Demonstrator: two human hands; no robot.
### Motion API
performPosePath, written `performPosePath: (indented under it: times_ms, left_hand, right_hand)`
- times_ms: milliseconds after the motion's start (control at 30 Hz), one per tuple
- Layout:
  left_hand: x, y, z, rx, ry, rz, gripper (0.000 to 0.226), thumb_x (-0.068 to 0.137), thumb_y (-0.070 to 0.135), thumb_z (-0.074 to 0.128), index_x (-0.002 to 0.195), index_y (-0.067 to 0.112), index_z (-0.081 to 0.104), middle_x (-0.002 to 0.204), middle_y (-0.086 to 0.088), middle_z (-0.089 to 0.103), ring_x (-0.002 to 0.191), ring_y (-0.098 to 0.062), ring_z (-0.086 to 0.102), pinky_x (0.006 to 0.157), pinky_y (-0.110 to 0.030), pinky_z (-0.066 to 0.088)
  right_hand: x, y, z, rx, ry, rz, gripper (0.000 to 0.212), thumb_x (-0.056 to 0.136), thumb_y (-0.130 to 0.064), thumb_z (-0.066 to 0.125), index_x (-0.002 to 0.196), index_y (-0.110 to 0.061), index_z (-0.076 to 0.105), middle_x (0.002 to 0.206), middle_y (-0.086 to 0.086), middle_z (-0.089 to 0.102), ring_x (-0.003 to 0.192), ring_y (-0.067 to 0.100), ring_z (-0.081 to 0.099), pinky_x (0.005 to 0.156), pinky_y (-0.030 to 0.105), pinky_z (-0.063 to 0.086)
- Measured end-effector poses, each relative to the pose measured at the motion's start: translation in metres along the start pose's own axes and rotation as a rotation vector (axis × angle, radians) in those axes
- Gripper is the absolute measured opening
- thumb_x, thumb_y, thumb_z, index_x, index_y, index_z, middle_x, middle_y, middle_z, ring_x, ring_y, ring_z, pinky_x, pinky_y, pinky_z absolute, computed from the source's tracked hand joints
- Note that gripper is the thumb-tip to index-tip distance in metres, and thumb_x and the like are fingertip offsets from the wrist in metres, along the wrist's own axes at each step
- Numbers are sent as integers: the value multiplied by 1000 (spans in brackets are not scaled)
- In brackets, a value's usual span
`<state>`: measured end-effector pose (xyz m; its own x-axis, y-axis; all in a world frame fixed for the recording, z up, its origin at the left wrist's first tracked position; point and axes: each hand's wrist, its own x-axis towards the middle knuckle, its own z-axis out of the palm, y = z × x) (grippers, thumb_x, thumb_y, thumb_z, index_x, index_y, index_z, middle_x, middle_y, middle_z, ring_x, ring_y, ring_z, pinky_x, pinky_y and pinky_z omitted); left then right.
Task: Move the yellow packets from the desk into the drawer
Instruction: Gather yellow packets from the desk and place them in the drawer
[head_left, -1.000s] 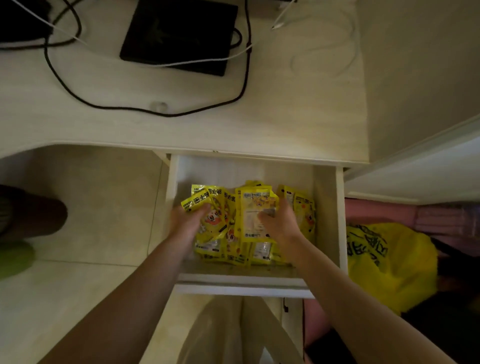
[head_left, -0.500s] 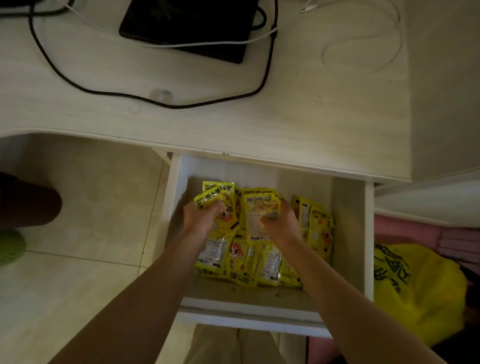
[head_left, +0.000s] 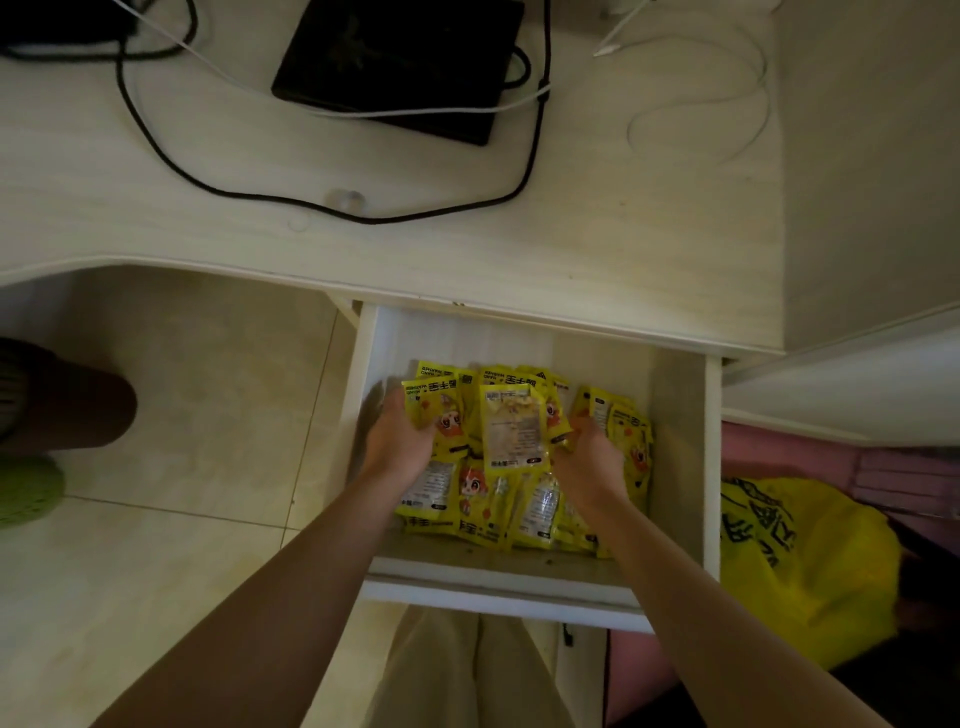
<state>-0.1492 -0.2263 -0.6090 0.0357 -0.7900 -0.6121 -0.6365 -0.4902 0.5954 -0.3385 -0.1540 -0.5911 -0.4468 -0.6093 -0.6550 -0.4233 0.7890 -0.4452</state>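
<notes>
Now that both hands have eased apart, the left hand (head_left: 400, 441) and right hand (head_left: 589, 454) loosely cup the yellow packets (head_left: 514, 431) (all heaped in the drawer (head_left: 675, 467)); desk (head_left: 597, 234) cleared, transfer looks finished.

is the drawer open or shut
Open: the drawer is pulled out from under the desk, its inside showing with yellow packets in it.

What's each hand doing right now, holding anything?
Left hand: in the drawer, fingers curled on the yellow packets.
Right hand: also closed on the yellow packets.
</notes>
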Motion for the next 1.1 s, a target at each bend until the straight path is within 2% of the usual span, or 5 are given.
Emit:
performPosePath:
  times_ms: [167,267,367,600,1100]
  left_hand:
    - [-29,-2,-17,82,-18,64,47,93,17,59,138,15,44,139,-7,51,74,0,52,47,-7,40]
    - [-55,-2,-30,78,-19,84,42,92,8,56,133,9,48,135,-9,54,104,-16,59,74,-14,43]
    - [-80,-7,-42,62,22,104,37,91,8,58,127,8,53,124,-9,61,109,-23,60,86,-25,43]
    - [-148,-34,-70,93,209,141,24,91,15,54,114,17,59,101,-6,70,92,-23,65,80,-38,54]
    - [-242,-151,-151,121,602,-141,25,95,32,46,117,27,58,102,5,66,88,-12,61,73,-26,51]
  right_hand:
    - [-27,1,-17,-94,-36,-75,35,89,-3,45,122,-9,50,85,2,58,59,14,54,45,25,41]
    - [-45,2,-23,-157,-41,-142,27,90,-5,44,115,-7,53,74,-3,52,54,10,49,42,21,36]
    - [-67,-2,-27,-218,-68,-224,22,92,-8,45,113,-12,51,86,4,61,69,19,60,59,37,52]
    - [-113,-27,-12,-420,-137,-502,34,95,-19,45,130,-14,45,117,7,62,91,24,65,74,37,56]
    - [-222,-113,118,-730,-371,-1028,38,96,-26,43,132,-14,43,128,7,54,116,24,50,94,38,46]
